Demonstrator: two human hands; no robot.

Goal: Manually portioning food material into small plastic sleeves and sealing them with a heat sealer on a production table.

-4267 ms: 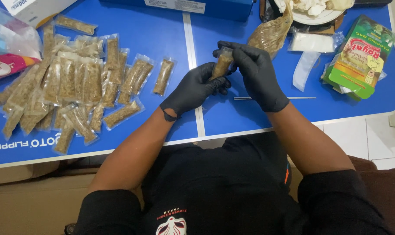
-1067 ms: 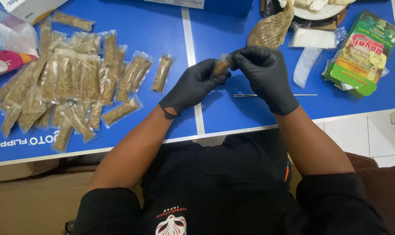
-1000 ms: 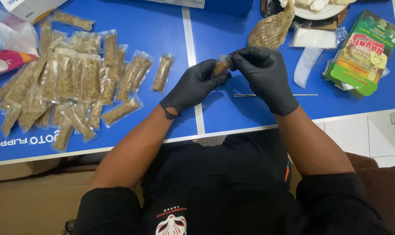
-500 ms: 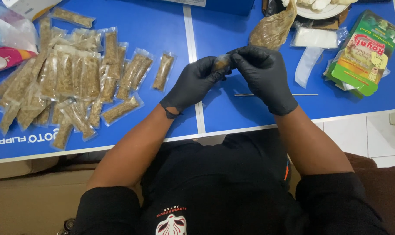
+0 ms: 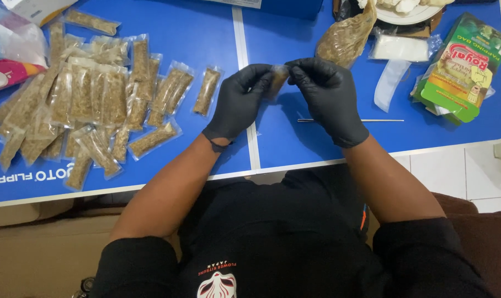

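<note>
While a small clear packet (image 5: 277,80) of brown filling is held above the blue worktop (image 5: 206,33), it is pinched at its top edge from both sides by two black-gloved hands. The left hand (image 5: 238,102) is seen just at 9 o'clock of the packet, its fingers (image 5: 260,74) pressed together on the plastic. The right hand (image 5: 326,96) is placed at 3 o'clock of the packet, its fingers (image 5: 296,69) likewise closed on the same edge, so that the fingertips of both hands almost meet. The packet is kept near the middle of the view, over the pale seam (image 5: 245,88) by which the worktop is divided.

At 9 o'clock of the hands, a large heap of filled packets (image 5: 90,99) is spread over the worktop, many overlapping; a single packet (image 5: 207,91) is set a little apart at the heap's 3 o'clock side, between the heap and the left hand. A thin metal rod (image 5: 372,120) is laid flat just at 3 o'clock of the right wrist. At 12 o'clock of the right hand a bigger bag of brown filling (image 5: 344,36) is found, with a white plate (image 5: 405,14) beyond it at 1 o'clock. A stack of empty clear sleeves (image 5: 396,52) is placed at 2 o'clock, and a green carton (image 5: 460,66) is laid near the worktop's 3 o'clock edge.
</note>
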